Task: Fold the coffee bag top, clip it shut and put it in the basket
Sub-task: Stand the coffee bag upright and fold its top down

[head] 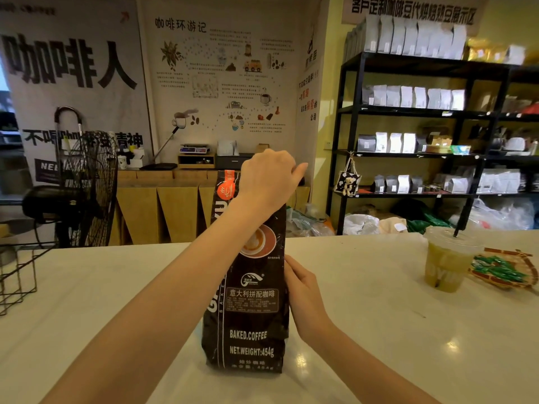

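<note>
A tall dark brown coffee bag (250,310) with white lettering and an orange top stands upright in the middle of the white counter. My left hand (269,177) reaches across and grips the bag's top, hiding the upper edge. My right hand (303,293) rests flat against the bag's right side, fingers wrapped behind it. A black wire basket (16,275) sits at the counter's left edge, partly cut off. No clip is visible.
A plastic cup of green iced drink (446,259) with a straw stands at the right, beside a woven tray (507,272) holding green wrapped sweets. Beyond the white counter (379,316) stand a black fan (84,185) and shelves of coffee bags (414,112).
</note>
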Demonstrator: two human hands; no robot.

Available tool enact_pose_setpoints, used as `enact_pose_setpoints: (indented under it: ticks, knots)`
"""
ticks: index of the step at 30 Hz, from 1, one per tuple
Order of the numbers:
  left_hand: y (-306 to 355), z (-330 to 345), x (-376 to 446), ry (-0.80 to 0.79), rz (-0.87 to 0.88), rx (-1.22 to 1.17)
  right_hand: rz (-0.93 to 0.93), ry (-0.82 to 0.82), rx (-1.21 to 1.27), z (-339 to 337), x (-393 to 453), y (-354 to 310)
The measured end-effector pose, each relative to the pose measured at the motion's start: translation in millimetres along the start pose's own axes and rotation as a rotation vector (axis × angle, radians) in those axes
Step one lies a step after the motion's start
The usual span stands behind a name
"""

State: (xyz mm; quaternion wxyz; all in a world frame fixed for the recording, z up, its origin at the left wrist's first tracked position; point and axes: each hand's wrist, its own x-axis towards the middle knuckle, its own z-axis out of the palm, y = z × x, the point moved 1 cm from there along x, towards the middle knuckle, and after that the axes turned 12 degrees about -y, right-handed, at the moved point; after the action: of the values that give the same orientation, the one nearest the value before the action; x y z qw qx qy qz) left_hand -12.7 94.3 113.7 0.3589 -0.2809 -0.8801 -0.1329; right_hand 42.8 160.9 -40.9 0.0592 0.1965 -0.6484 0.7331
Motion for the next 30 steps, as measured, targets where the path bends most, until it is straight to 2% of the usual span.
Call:
enact_pose_setpoints:
  ticks: [5,13,19,24,30]
  knots:
    - [-5.4,-6.0,-6.0,0.076,-0.029,-0.008,-0.029,-0.009,-0.048,0.2,-1.2,-1.3]
    - [-13.0,-10.8,-9.6,0.111,-0.077,0.015,-0.028,-0.023,-0.072,1.9,2.3,-1.0]
    - [-8.9,-11.5,-4.6,0.085,-0.072,0.047,0.046,-0.094,0.009,-9.4,9.7,-12.3]
    - [3.8,-7.9,-2.8,0.054,-0.043,0.084,0.046,-0.068,0.147,-12.3,13.9,-17.6]
    - [4.2,-1.3,-2.3,0.041,-0.034,0.152,0.108,-0.098,0.141,-17.7,13.7,-13.9]
